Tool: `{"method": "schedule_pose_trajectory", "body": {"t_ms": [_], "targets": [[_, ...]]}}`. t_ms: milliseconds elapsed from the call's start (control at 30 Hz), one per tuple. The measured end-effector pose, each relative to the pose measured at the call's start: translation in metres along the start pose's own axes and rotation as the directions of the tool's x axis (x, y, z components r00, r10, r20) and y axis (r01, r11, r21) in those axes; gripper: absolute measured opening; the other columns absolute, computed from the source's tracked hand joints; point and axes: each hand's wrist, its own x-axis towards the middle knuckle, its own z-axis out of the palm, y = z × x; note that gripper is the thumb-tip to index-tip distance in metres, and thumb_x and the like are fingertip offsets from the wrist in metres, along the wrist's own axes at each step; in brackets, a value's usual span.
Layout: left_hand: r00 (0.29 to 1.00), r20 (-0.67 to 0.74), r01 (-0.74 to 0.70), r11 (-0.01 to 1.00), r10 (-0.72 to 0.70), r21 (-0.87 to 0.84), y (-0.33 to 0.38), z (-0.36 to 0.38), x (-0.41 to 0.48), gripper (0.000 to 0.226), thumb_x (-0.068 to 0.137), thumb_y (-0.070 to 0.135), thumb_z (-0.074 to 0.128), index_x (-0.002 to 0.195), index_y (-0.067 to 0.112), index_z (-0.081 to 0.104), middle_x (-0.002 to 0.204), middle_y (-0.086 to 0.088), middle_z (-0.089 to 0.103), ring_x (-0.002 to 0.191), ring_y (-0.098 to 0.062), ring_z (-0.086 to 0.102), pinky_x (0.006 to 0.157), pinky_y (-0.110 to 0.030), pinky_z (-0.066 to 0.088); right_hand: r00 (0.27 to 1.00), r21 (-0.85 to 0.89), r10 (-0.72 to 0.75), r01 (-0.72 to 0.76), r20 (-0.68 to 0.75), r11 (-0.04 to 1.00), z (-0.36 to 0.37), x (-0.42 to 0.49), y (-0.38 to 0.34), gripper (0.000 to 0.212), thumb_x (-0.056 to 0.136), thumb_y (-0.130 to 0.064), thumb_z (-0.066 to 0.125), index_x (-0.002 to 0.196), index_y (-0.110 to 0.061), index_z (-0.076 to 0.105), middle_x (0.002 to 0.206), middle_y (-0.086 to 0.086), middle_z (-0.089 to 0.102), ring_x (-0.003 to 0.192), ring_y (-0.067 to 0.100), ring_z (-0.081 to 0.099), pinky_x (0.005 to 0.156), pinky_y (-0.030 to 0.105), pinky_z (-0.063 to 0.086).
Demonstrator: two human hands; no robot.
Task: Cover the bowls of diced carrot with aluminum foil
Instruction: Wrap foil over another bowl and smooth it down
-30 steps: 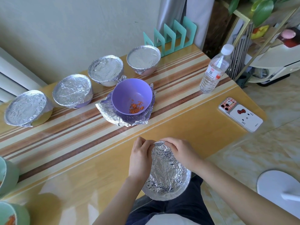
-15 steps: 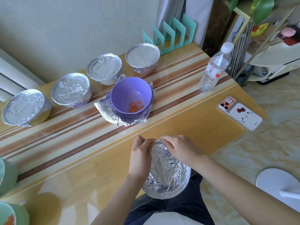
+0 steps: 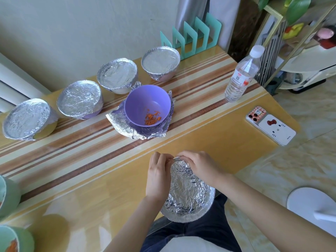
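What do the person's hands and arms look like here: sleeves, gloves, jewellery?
The left hand and right hand are bare, without gloves. The left forearm and right forearm are uncovered to the frame edge; no sleeve, watch, bracelet or ring shows. Dark trousers cover the lap.

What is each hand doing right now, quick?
Left hand: pinching the far edge of the crumpled foil.
Right hand: gripping the same foil edge.
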Motion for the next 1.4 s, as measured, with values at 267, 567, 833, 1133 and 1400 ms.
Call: {"method": "schedule_pose_trajectory", "body": {"t_ms": [267, 567, 833, 1133, 1400], "targets": [[0.994, -0.007, -0.105, 0.994, 0.105, -0.026, -0.003, -0.003, -0.004, 0.011, 0.095, 0.022, 0.040, 0.097, 0.022, 0.050, 0.092, 0.008, 0.043, 0.080, -0.014, 0.046, 0.072, -0.022, 0.037, 0.999, 0.050, 0.032, -0.032, 0.004, 0.998, 0.000, -0.004, -0.007, 0.028, 0.097, -0.017, 0.048, 0.122, -0.010, 0.060, 0.111, -0.001, 0.067, 0.100, 0.009, 0.063, 0.082, 0.014, 0.046], [0.989, -0.042, -0.143, 0.990, 0.142, -0.008, 0.001, -0.003, -0.008, 0.011, 0.094, 0.020, 0.046, 0.102, 0.022, 0.053, 0.092, 0.005, 0.044, 0.083, -0.017, 0.047, 0.073, -0.031, 0.042, 0.995, 0.001, 0.069, -0.069, 0.065, 0.998, -0.006, -0.013, -0.013, 0.031, 0.098, -0.010, 0.045, 0.128, -0.007, 0.055, 0.099, 0.001, 0.068, 0.082, -0.009, 0.063, 0.067, 0.002, 0.042], [0.976, -0.054, -0.208, 0.976, 0.212, 0.070, 0.000, -0.001, -0.015, 0.013, 0.094, 0.017, 0.042, 0.100, 0.022, 0.053, 0.089, 0.006, 0.040, 0.080, -0.017, 0.043, 0.071, -0.028, 0.038, 0.959, 0.093, 0.224, -0.243, 0.172, 0.966, -0.009, -0.018, -0.019, 0.038, 0.100, -0.035, 0.036, 0.130, -0.017, 0.051, 0.068, -0.026, 0.049, 0.068, -0.021, 0.051, 0.063, 0.006, 0.036], [0.971, -0.076, -0.219, 0.973, 0.225, 0.073, 0.000, -0.001, -0.017, 0.013, 0.093, 0.016, 0.043, 0.099, 0.019, 0.053, 0.089, 0.004, 0.040, 0.079, -0.018, 0.041, 0.071, -0.027, 0.036, 0.900, 0.170, 0.265, -0.338, 0.345, 0.926, -0.023, -0.014, -0.030, 0.040, 0.102, -0.035, 0.031, 0.136, -0.020, 0.046, 0.046, -0.038, 0.045, 0.049, -0.023, 0.044, 0.052, 0.008, 0.036], [0.979, -0.089, -0.179, 0.982, 0.183, 0.054, -0.001, -0.001, -0.014, 0.013, 0.093, 0.017, 0.041, 0.099, 0.021, 0.052, 0.089, 0.005, 0.040, 0.080, -0.016, 0.041, 0.072, -0.026, 0.037, 0.907, 0.233, 0.292, -0.368, 0.303, 0.900, -0.018, -0.017, -0.026, 0.045, 0.099, -0.041, 0.036, 0.141, -0.023, 0.038, 0.112, -0.026, 0.058, 0.105, -0.017, 0.050, 0.087, 0.008, 0.035]]}}
